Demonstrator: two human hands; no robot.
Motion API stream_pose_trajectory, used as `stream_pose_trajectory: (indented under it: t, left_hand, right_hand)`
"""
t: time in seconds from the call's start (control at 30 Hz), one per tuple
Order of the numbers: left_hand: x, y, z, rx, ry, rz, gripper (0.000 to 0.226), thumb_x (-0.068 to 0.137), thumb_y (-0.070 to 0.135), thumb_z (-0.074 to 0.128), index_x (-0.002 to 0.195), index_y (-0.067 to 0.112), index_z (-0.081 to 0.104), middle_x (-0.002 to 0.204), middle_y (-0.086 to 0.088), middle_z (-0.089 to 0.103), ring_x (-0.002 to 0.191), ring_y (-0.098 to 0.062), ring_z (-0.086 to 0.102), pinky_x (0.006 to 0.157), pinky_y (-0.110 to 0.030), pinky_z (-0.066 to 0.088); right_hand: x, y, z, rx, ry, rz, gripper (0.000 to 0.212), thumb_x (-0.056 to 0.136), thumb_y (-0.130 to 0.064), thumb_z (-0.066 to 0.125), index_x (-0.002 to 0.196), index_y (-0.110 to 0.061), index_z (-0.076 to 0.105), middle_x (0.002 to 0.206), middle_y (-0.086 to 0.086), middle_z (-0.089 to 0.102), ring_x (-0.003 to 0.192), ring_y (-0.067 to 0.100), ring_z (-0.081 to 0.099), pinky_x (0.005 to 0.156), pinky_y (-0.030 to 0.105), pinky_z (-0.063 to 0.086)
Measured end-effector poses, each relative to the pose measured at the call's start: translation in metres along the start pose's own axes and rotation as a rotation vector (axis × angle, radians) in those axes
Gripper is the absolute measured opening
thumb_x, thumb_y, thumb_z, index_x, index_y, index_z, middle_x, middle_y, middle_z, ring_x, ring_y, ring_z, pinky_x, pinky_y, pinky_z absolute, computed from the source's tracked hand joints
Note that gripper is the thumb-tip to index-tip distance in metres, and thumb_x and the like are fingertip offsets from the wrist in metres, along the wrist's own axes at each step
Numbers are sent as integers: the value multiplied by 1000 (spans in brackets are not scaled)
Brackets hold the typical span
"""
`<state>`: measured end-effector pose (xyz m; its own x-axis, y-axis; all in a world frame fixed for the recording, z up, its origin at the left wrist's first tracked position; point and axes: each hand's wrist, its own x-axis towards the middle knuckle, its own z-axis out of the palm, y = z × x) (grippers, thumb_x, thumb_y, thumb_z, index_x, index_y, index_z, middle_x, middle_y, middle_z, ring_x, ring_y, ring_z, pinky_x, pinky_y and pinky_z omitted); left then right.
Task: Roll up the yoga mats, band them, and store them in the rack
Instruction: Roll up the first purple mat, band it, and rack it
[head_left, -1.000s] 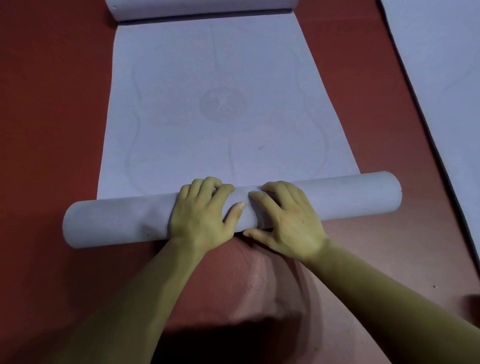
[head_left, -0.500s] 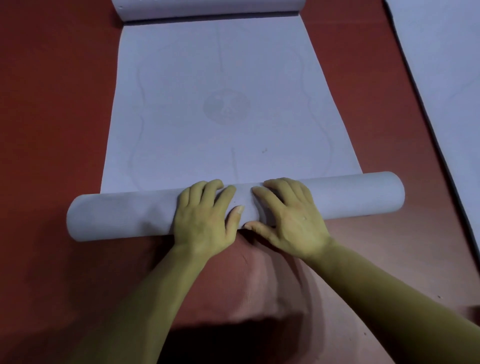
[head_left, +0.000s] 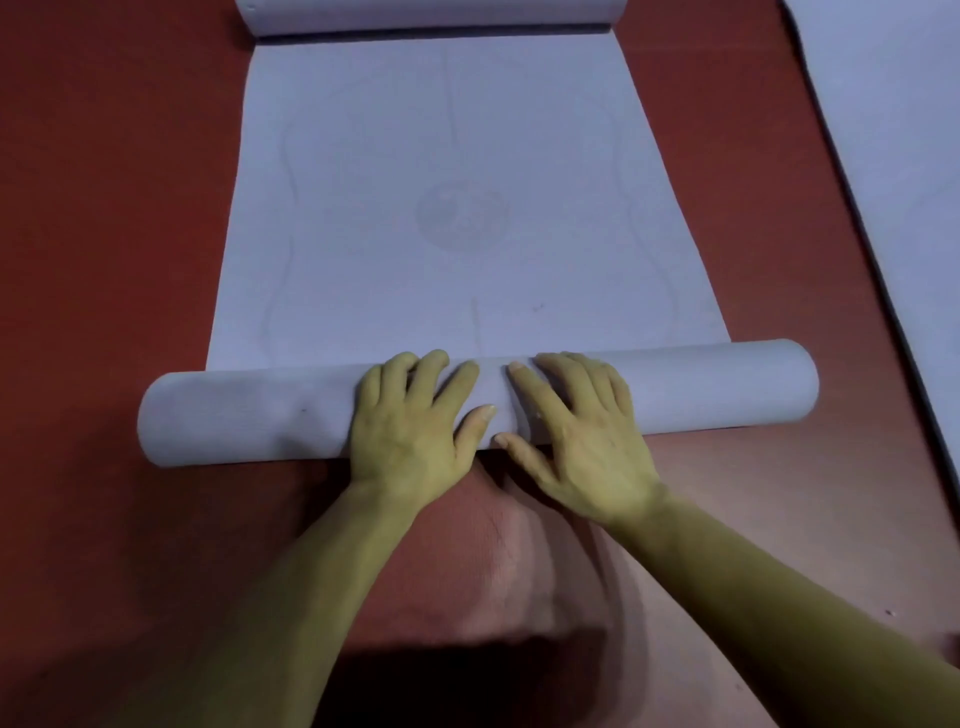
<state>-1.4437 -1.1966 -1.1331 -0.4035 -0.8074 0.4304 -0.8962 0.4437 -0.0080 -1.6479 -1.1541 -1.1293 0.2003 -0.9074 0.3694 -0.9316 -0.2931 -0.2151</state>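
**Mat half rolled, both palms driving it away**

The red floor (head_left: 114, 208) takes up most of the room as I see it; on it the yoga mat (head_left: 467, 130) lies lengthwise, running from near to far, pale and flat so that it can be wound up from one end; a second mat (head_left: 898, 135) lies spread at the right, apart from the first, and I judge it is waiting its turn. The far end (head_left: 426, 15) of the first mat curls up on itself at the top of the scene. The roll (head_left: 727, 387) lies crosswise at the near end of the flat part, its left end slightly nearer than its right.

The left hand (head_left: 410, 431) and the right hand (head_left: 582, 436) sit side by side on the middle of the roll, thumbs almost touching; neither grasps anything; the palms press down with fingers spread and laid over the crown, which seems meant to keep the winding tight and push it evenly from the centre. A faint round emblem (head_left: 462, 213) marks the flat part beyond the fingers.

Against a second ago the roll has crept a little farther along; the flat strip between it and the emblem is shorter; the hands keep their central place, fingers lying flatter over the top. No band or rack is in view.
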Motion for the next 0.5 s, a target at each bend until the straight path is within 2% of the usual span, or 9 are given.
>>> stream_pose_trajectory:
  t: [0.13, 0.27, 0.5]
  left_hand:
    - [14, -6, 3, -10, -29, -3, 47, 98, 50, 44, 122, 19, 69, 120, -8, 65, 104, -32, 58, 89, -47, 41]
    - [20, -3, 2, -62, 10, -42, 41, 98, 44, 49, 128, 22, 66, 122, -8, 63, 107, -30, 56, 92, -46, 40]
    - [19, 1, 12, -5, 53, -39, 32, 99, 41, 50, 116, 23, 70, 120, -7, 65, 104, -34, 55, 88, -48, 42]
  right_hand:
    - [3, -4, 11, -24, 15, 34, 62, 92, -60, 64, 136, -16, 62, 135, 14, 58, 131, 37, 49, 116, 50, 29]
    - [20, 3, 13, -20, 22, 30, 60, 96, -61, 55, 133, -15, 65, 130, 13, 61, 124, 37, 53, 110, 49, 34]
    - [29, 6, 8, -4, 6, 20, 63, 95, -62, 55, 132, -12, 63, 129, 12, 60, 122, 35, 54, 108, 48, 36]
